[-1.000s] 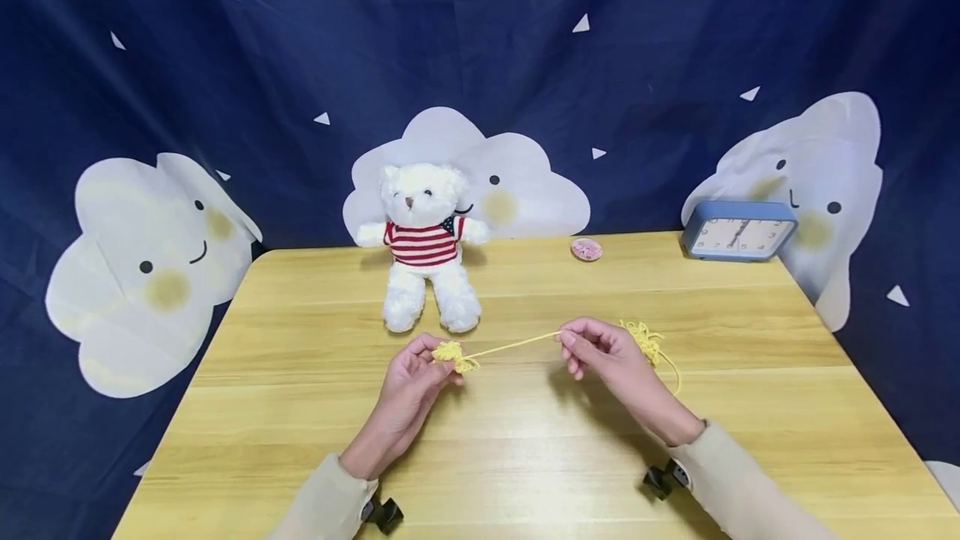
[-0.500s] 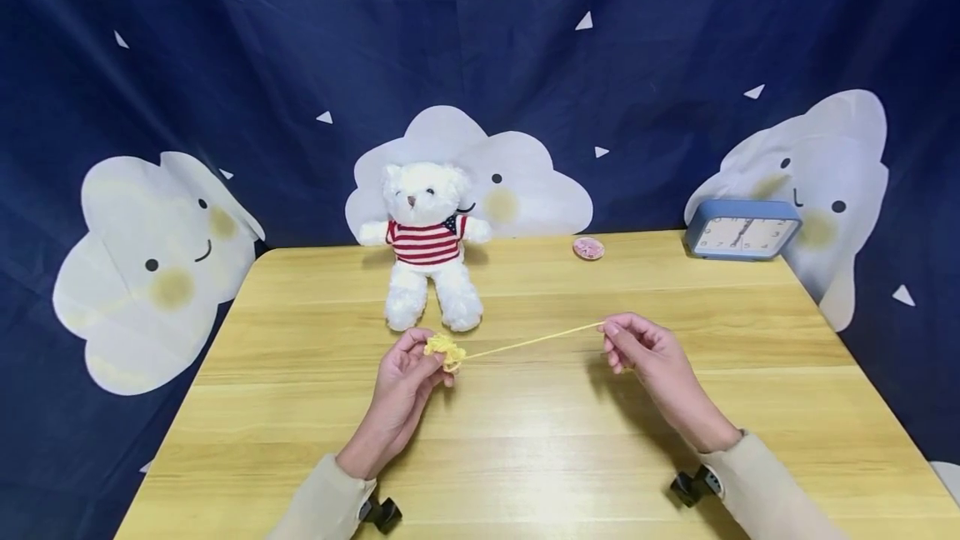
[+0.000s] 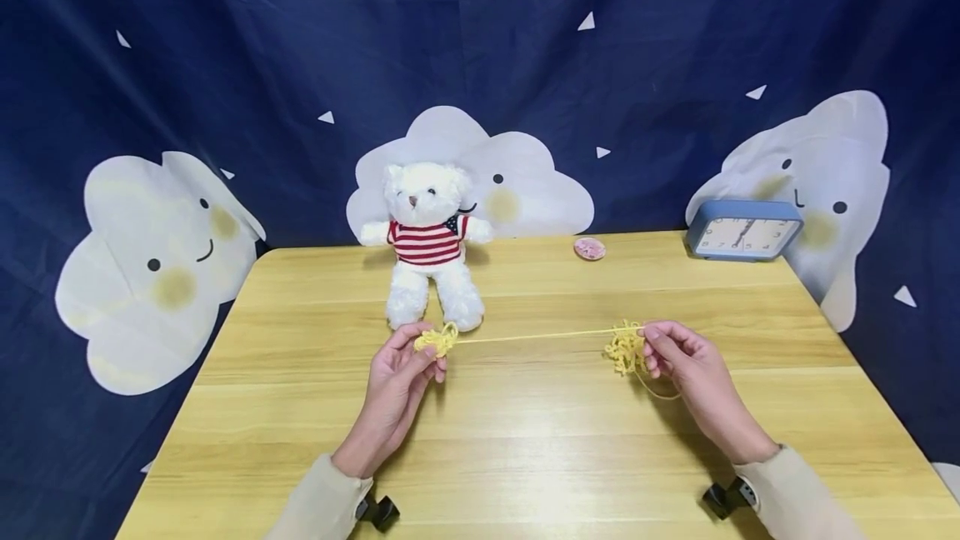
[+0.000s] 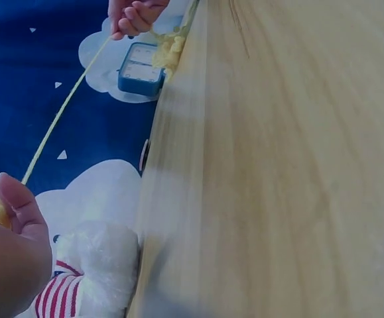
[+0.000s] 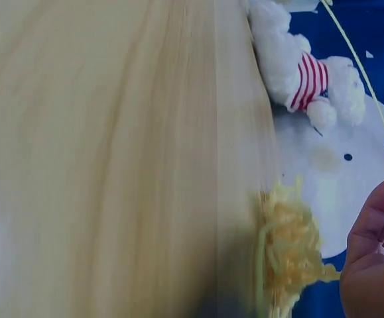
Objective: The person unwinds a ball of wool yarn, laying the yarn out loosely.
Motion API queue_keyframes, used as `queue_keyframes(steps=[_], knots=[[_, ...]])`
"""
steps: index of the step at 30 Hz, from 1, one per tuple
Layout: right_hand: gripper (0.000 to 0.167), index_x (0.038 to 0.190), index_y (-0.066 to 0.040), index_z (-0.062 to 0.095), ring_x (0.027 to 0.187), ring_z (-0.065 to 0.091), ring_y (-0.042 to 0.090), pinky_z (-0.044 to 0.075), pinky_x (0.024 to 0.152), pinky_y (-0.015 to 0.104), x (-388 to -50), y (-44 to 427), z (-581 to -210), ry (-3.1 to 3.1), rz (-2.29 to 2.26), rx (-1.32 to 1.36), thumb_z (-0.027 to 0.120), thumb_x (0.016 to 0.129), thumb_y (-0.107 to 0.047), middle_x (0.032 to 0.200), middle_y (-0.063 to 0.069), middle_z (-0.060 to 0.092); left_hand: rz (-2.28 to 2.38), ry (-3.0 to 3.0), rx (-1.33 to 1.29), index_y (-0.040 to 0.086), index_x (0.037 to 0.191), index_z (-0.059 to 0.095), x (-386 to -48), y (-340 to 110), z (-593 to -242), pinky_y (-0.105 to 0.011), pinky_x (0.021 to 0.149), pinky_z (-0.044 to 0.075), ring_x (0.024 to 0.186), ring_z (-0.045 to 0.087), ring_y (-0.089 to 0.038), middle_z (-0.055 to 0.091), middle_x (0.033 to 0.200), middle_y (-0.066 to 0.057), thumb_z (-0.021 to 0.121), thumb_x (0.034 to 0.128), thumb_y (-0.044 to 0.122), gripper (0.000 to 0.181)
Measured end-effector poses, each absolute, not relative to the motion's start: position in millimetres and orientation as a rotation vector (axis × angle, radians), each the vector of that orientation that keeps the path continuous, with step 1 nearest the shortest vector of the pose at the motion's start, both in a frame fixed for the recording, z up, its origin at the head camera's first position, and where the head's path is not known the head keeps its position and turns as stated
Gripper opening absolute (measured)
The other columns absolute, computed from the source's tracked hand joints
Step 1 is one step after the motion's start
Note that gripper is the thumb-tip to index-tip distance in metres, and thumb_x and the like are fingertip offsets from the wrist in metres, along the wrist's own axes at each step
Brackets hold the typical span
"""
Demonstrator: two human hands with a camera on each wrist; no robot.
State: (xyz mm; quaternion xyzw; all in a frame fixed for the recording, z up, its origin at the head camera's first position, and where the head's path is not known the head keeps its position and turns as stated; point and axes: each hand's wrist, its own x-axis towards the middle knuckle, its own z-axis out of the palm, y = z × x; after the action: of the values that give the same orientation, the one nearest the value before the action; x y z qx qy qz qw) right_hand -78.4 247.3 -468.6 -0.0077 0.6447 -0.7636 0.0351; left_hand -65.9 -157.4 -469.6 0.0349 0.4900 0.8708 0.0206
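Between the thumb and fingers of my left hand [image 3: 401, 382] is a small bundle of yellow yarn [image 3: 435, 343], partly hidden by the thumb. From it a yarn strand [image 3: 536, 337] runs nearly level and taut across to my right hand [image 3: 697, 373], which pinches it. A loose, tangled yarn pile [image 3: 624, 350] lies just left of the right fingers, with a thin tail curving below them. In the right wrist view this yarn pile [image 5: 290, 248] rests on the tabletop, and the right hand [image 5: 377, 255] is only partly in frame.
A white teddy bear [image 3: 426, 242] in a striped shirt sits behind the left hand. At the back of the wooden table [image 3: 525, 457] are a round pink object [image 3: 589, 249] and a blue clock [image 3: 744, 230]. A dark blue curtain [image 3: 525, 40] with clouds hangs behind.
My right hand has moved to the right, drawing a longer strand between the hands. The left hand has shifted slightly left and up. The loose pile now shows left of the right hand.
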Motion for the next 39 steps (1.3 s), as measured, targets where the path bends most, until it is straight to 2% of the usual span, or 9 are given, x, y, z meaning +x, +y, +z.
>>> queue_keyframes(steps=[4, 11, 14, 18, 23, 28, 32, 36, 39], knots=[[0.016, 0.114, 0.006, 0.070, 0.076, 0.064, 0.010, 0.058, 0.066, 0.020, -77, 258, -470, 1.925, -2.425, 0.004, 0.061, 0.113, -0.008, 0.094, 0.005, 0.071, 2.708, 1.498, 0.098, -0.001, 0.121, 0.063, -66, -158, -469, -0.021, 0.071, 0.060, 0.086, 0.069, -0.018, 0.066, 0.104, -0.009, 0.063, 0.1045, -0.009, 0.019], [0.015, 0.112, 0.000, 0.073, 0.075, 0.065, 0.010, 0.059, 0.066, 0.020, -79, 280, -472, 1.924, -2.449, 0.067, 0.061, 0.113, -0.009, 0.094, 0.005, 0.073, 2.692, 1.556, 0.032, -0.014, 0.140, 0.049, -64, -162, -469, -0.020, 0.070, 0.058, 0.086, 0.066, -0.015, 0.065, 0.106, -0.005, 0.060, 0.1050, -0.009, 0.037], [0.016, 0.110, -0.001, 0.074, 0.076, 0.065, 0.010, 0.059, 0.068, 0.020, -81, 291, -473, 1.963, -2.413, 0.099, 0.061, 0.113, -0.011, 0.094, 0.005, 0.073, 2.723, 1.562, -0.021, -0.016, 0.138, 0.049, -66, -163, -470, -0.021, 0.071, 0.059, 0.086, 0.067, -0.017, 0.066, 0.106, -0.007, 0.061, 0.1044, -0.009, 0.036], [0.019, 0.110, 0.002, 0.072, 0.077, 0.065, 0.009, 0.060, 0.067, 0.021, -85, 304, -474, 2.047, -2.300, 0.160, 0.060, 0.113, -0.012, 0.094, 0.004, 0.072, 2.765, 1.558, -0.109, -0.008, 0.125, 0.056, -68, -162, -470, -0.023, 0.073, 0.060, 0.086, 0.070, -0.020, 0.065, 0.108, -0.010, 0.059, 0.1038, -0.012, 0.021], [0.027, 0.121, 0.013, 0.066, 0.080, 0.067, 0.009, 0.062, 0.069, 0.022, -92, 309, -477, 2.211, -1.959, 0.182, 0.058, 0.114, -0.012, 0.096, 0.002, 0.073, 2.745, 1.564, -0.136, -0.003, 0.119, 0.056, -69, -158, -469, -0.024, 0.075, 0.062, 0.088, 0.074, -0.022, 0.063, 0.111, -0.013, 0.056, 0.1031, -0.015, 0.020], [0.041, 0.140, 0.019, 0.055, 0.087, 0.069, 0.010, 0.061, 0.073, 0.024, -96, 296, -475, 2.379, -1.702, 0.096, 0.057, 0.114, -0.013, 0.111, 0.016, 0.073, 2.679, 1.600, -0.113, -0.001, 0.119, 0.057, -70, -152, -468, -0.022, 0.067, 0.059, 0.080, 0.072, -0.019, 0.066, 0.102, -0.010, 0.060, 0.1028, -0.013, 0.020], [0.038, 0.142, 0.012, 0.060, 0.086, 0.065, 0.011, 0.058, 0.069, 0.024, -93, 271, -467, 2.612, -1.628, 0.052, 0.061, 0.112, -0.012, 0.126, 0.025, 0.064, 2.658, 1.607, -0.082, 0.000, 0.117, 0.060, -71, -147, -468, -0.020, 0.067, 0.058, 0.079, 0.069, -0.016, 0.067, 0.099, -0.007, 0.062, 0.1018, -0.013, 0.020], [0.034, 0.141, 0.001, 0.067, 0.080, 0.061, 0.018, 0.053, 0.058, 0.025, -91, 238, -461, 2.658, -1.679, -0.017, 0.065, 0.109, -0.011, 0.114, 0.020, 0.062, 2.651, 1.585, -0.036, 0.000, 0.117, 0.061, -72, -144, -467, -0.022, 0.072, 0.061, 0.083, 0.071, -0.018, 0.067, 0.102, -0.009, 0.063, 0.1020, -0.011, 0.019], [0.033, 0.141, -0.002, 0.067, 0.081, 0.065, 0.026, 0.056, 0.061, 0.028, -90, 211, -461, 2.532, -1.768, -0.141, 0.066, 0.109, -0.011, 0.107, 0.019, 0.065, 2.627, 1.575, -0.010, -0.001, 0.118, 0.061, -71, -142, -465, -0.024, 0.076, 0.063, 0.085, 0.071, -0.019, 0.065, 0.105, -0.011, 0.063, 0.1022, -0.010, 0.018]])
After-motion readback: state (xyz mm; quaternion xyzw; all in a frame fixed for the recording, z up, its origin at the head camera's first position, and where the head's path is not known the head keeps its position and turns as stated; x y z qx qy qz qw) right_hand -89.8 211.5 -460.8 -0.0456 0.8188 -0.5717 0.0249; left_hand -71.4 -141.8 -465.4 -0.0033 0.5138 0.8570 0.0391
